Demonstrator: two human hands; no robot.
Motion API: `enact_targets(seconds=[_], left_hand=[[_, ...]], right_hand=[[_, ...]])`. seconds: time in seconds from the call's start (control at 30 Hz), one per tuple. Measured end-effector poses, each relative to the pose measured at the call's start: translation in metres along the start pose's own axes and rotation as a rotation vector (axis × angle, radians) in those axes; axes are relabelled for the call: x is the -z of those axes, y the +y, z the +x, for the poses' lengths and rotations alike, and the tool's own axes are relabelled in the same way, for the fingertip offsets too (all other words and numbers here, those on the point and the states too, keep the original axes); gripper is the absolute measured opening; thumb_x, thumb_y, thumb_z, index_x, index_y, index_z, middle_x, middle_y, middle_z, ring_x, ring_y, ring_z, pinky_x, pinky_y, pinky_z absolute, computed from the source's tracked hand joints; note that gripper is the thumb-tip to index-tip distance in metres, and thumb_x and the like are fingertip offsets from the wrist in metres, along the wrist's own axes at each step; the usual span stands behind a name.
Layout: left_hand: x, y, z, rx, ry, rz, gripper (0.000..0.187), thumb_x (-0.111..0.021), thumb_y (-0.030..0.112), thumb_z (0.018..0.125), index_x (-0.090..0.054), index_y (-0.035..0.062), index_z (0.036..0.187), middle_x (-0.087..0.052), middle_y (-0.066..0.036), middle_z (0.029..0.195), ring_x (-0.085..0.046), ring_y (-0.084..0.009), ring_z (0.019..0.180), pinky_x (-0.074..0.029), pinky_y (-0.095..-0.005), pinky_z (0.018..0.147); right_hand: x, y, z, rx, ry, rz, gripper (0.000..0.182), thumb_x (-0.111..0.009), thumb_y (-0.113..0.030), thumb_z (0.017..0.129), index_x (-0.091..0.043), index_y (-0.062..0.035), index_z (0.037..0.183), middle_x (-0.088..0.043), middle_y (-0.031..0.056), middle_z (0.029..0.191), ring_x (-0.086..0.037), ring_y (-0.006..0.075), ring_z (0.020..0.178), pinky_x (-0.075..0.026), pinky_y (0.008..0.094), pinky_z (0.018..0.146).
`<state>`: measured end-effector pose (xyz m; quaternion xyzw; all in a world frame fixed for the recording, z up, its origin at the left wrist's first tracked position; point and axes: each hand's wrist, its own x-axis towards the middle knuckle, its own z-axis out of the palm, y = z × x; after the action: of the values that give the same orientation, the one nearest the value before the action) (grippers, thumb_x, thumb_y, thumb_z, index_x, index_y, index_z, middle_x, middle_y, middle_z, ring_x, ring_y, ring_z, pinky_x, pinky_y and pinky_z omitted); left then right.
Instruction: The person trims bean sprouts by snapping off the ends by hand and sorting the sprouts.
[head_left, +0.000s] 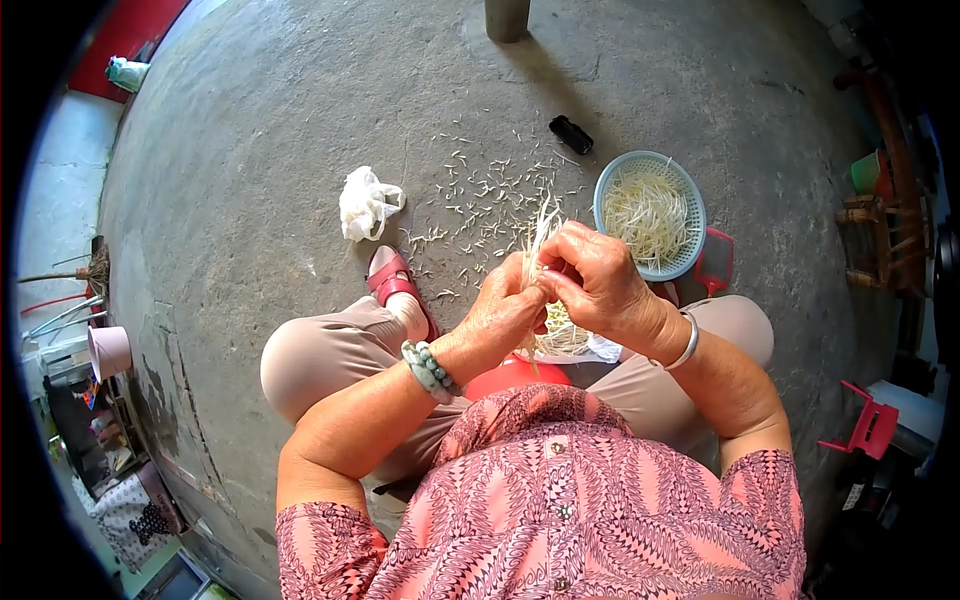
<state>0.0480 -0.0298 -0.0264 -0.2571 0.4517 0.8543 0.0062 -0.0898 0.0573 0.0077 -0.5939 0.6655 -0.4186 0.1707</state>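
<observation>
My left hand [502,306] is closed around a bunch of bean sprouts [542,228], whose pale stems stick out above the fingers. Against it, my right hand [603,279] pinches at the same bunch with thumb and forefinger; the fingertips partly hide one another. Just below the hands, more bean sprouts [562,336] lie between my knees, on or in something white beside a red surface [518,377]. To the right, a light blue plastic colander [601,200] holds a heap of pale sprouts [648,217].
Small sprout bits [490,205] litter the concrete floor ahead. A white plastic bag [368,204] lies left of them, a black object [571,134] to the right. A post [507,18] stands beyond. Near the colander is a red-framed item [715,262]; a pink stool [868,420] stands far right.
</observation>
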Motion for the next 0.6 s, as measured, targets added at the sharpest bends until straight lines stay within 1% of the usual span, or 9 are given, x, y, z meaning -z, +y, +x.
enact_targets(seconds=[0.07,0.17,0.27,0.37,0.4,0.5,0.53,0.6], left_hand=[[0.0,0.001,0.0,0.002,0.0,0.015,0.019,-0.052,0.025,0.094,-0.047,0.0089,0.103,-0.048,0.003,0.075,-0.046,-0.006,0.062,-0.043,-0.0233,0.058],[0.003,-0.005,0.002,-0.032,-0.016,-0.017,0.016,-0.053,0.022,0.094,-0.048,0.009,0.102,-0.049,0.003,0.075,-0.047,-0.0062,0.061,-0.043,-0.0236,0.057],[0.002,-0.001,0.002,0.035,0.008,-0.061,0.013,-0.053,0.017,0.093,-0.049,0.0086,0.101,-0.05,0.002,0.076,-0.047,-0.0062,0.061,-0.043,-0.0231,0.057],[0.002,0.001,0.001,0.051,-0.004,-0.123,0.013,-0.054,0.013,0.091,-0.05,0.0076,0.102,-0.051,0.002,0.076,-0.047,-0.0062,0.06,-0.043,-0.0227,0.056],[0.002,0.002,0.0,0.059,0.001,-0.14,0.013,-0.054,0.013,0.09,-0.05,0.0075,0.102,-0.052,0.002,0.076,-0.047,-0.0063,0.06,-0.043,-0.0227,0.056],[0.001,0.003,-0.002,0.066,0.017,-0.167,0.015,-0.055,0.011,0.089,-0.05,0.0071,0.102,-0.052,0.001,0.077,-0.048,-0.0065,0.06,-0.043,-0.0228,0.056],[0.0,0.003,-0.002,0.055,0.027,-0.161,0.015,-0.055,0.011,0.089,-0.05,0.0071,0.103,-0.052,0.001,0.077,-0.048,-0.0065,0.06,-0.043,-0.0229,0.057],[0.002,0.001,-0.002,0.028,0.028,-0.12,0.016,-0.055,0.012,0.089,-0.049,0.007,0.104,-0.052,0.001,0.077,-0.048,-0.0065,0.06,-0.044,-0.0231,0.057]], right_hand=[[-0.001,0.002,-0.001,0.035,0.015,-0.033,0.013,-0.064,0.0,0.073,-0.053,-0.0016,0.078,-0.054,0.0131,0.073,-0.059,0.032,0.065,-0.048,0.0369,0.056],[-0.002,0.006,-0.002,0.148,0.008,-0.172,0.013,-0.064,-0.001,0.071,-0.053,-0.0017,0.077,-0.053,0.0126,0.072,-0.059,0.0302,0.063,-0.048,0.0363,0.053],[-0.001,0.002,-0.002,0.227,0.026,-0.353,0.015,-0.065,0.003,0.07,-0.052,-0.0022,0.076,-0.052,0.0111,0.071,-0.057,0.028,0.057,-0.046,0.0361,0.049],[0.005,0.001,0.004,0.284,0.103,-0.408,0.016,-0.066,0.002,0.07,-0.052,-0.0032,0.077,-0.05,0.0107,0.07,-0.056,0.0271,0.055,-0.046,0.0353,0.048],[0.006,0.004,0.005,0.243,0.132,-0.396,0.016,-0.066,0.002,0.072,-0.053,-0.0028,0.08,-0.052,0.0109,0.072,-0.056,0.0282,0.056,-0.046,0.0361,0.048],[0.01,0.007,0.009,0.222,0.19,-0.377,0.016,-0.066,0.002,0.073,-0.053,-0.0022,0.082,-0.054,0.0107,0.074,-0.057,0.0289,0.057,-0.047,0.0368,0.049],[0.016,0.007,0.008,0.198,0.112,-0.453,0.016,-0.065,-0.003,0.074,-0.058,-0.0036,0.088,-0.053,0.0103,0.079,-0.059,0.0256,0.063,-0.049,0.0354,0.051],[0.013,0.005,0.013,0.152,0.173,-0.462,0.023,-0.066,-0.003,0.073,-0.059,-0.003,0.095,-0.054,0.0105,0.084,-0.061,0.0259,0.066,-0.051,0.035,0.054]])
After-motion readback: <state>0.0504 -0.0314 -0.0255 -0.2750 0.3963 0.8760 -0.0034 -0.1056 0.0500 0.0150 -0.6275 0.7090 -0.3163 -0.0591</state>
